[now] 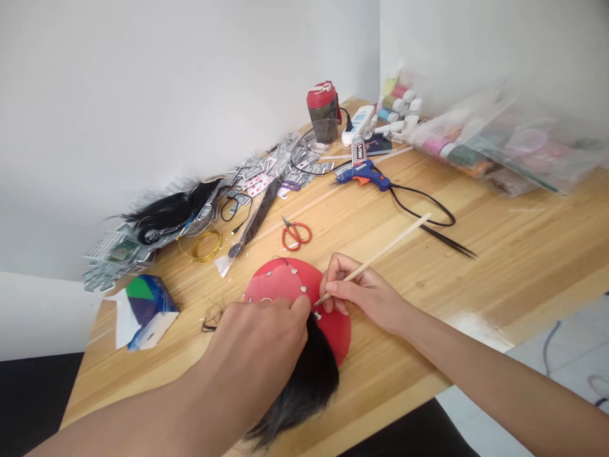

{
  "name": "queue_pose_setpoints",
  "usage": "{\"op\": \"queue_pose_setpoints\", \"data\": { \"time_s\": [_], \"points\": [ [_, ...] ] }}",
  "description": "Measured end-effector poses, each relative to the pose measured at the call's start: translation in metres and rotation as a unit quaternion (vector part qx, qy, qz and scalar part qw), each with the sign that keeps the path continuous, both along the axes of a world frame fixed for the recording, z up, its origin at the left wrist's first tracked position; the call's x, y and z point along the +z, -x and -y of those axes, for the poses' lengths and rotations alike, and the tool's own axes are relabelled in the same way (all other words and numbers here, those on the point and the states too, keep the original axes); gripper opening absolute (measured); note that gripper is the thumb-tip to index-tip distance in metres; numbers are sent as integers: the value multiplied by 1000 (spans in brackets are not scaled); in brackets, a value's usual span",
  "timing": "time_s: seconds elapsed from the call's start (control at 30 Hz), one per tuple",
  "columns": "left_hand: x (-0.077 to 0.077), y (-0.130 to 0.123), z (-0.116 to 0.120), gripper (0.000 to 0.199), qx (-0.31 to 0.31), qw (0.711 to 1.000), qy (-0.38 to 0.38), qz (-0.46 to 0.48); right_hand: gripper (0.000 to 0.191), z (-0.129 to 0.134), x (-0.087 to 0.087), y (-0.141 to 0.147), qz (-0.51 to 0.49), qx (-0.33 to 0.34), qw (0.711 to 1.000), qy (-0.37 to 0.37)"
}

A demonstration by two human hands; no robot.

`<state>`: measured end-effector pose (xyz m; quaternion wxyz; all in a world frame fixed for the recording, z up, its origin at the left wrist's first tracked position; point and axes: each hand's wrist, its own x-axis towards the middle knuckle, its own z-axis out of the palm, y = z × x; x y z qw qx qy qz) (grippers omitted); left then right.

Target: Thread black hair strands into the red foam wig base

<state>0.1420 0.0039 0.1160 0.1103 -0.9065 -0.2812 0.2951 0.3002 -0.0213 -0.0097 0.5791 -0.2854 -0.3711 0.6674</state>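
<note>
A red oval piece [335, 336] with several small silvery bits on it lies near the table's front edge. Black hair-like strands [311, 374] spread over its lower part and past its edge. My left hand [266, 336] is over the red piece with its fingers bent down at the top of the strands; its fingertips and anything between them are hidden. Between the fingers of my right hand [356, 289] is a thin wooden stick [390, 244], its lower tip on the red piece beside the left fingertips.
Red-handled scissors [296, 235] lie beyond the red piece. Farther back are a blue glue gun [364, 174], a red-lidded cup [323, 111] and plastic bags [518, 143]. Gold wire [207, 246], more black hair [176, 209] and a blue-green box [150, 301] are at the left.
</note>
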Motion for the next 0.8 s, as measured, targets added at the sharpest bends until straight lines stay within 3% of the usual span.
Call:
{"op": "queue_pose_setpoints", "data": {
  "time_s": [0.2, 0.33, 0.43, 0.5, 0.67, 0.8],
  "points": [
    [-4, 15, -1, 20, 6, 1000, 7, 29, 24, -1, -1, 1, -9, -2, 1000, 8],
    [-11, 35, -5, 27, -54, 986, 16, 155, 23, -1, -2, 1, -13, -7, 1000, 14],
    [-14, 50, -12, 33, -115, 954, 72, 266, 24, 0, -2, 2, -12, -8, 1000, 26],
    [-17, 58, -17, 32, -117, 931, 131, 321, 25, -1, -2, 2, -15, -8, 999, 35],
    [-27, 64, -28, 18, -53, 846, 333, 414, 27, -3, -6, 1, -29, -3, 999, 31],
    [-37, 65, -32, 21, 7, 805, 359, 472, 33, -2, -8, -1, -24, 5, 1000, 14]
  ]
}}
